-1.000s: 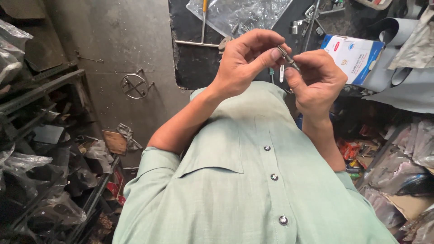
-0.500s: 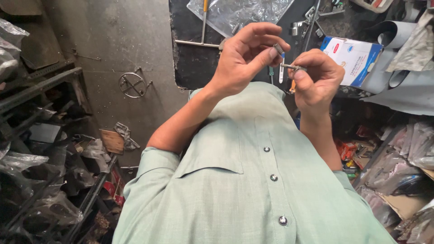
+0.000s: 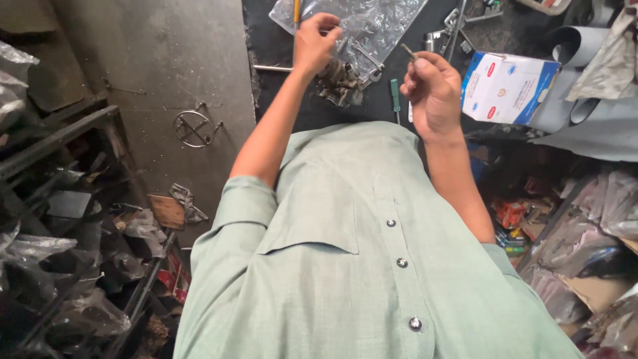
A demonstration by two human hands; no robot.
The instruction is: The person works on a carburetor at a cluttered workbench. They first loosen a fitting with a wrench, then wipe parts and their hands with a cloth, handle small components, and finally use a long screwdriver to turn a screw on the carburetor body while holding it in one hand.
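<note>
Far left: cluttered metal shelves (image 3: 60, 219) with plastic-wrapped parts, then a grey floor with a round wire ring (image 3: 193, 128) lying on it. Further right, left hand (image 3: 316, 41) reaching out over the dark bench (image 3: 272, 46), fingers bunched down at a clear plastic bag (image 3: 372, 23), just above a clump of small metal parts (image 3: 340, 81); whether that grip pinches anything, impossible to tell. Right of that, a green-handled screwdriver (image 3: 395, 93) on the bench, then right hand (image 3: 433, 90) raised, grip closed around a thin metal rod (image 3: 407, 51) poking up from the fist, with a white and blue box (image 3: 508, 86) beside it.
</note>
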